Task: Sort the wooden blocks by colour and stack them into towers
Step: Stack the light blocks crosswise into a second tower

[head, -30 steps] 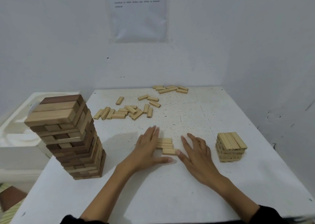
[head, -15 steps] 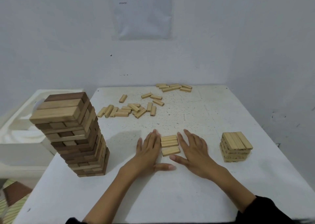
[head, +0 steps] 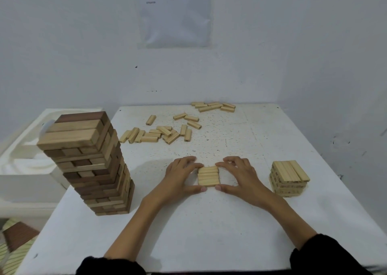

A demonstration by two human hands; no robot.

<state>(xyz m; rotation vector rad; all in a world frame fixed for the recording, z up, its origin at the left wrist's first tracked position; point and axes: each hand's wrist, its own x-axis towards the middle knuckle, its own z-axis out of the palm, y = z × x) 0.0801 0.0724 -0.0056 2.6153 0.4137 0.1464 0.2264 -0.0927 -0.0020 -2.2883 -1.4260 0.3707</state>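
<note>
In the middle of the frame, the left hand [head: 181, 178] and right hand [head: 241, 176] squeeze a row of light blocks [head: 208, 176] between them, fingers curled behind, thumbs in front.

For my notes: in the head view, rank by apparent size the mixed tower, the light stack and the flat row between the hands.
Largest first: mixed tower, light stack, flat row. None look alike.

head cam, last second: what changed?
The left hand and right hand closed in from flat to curled, gripping the three pale wooden blocks lying side by side between them; the staggered blocks are now squared into one row. Unchanged: tall mixed brown-and-pale block tower, short pale block stack, loose pale blocks at the back.
</note>
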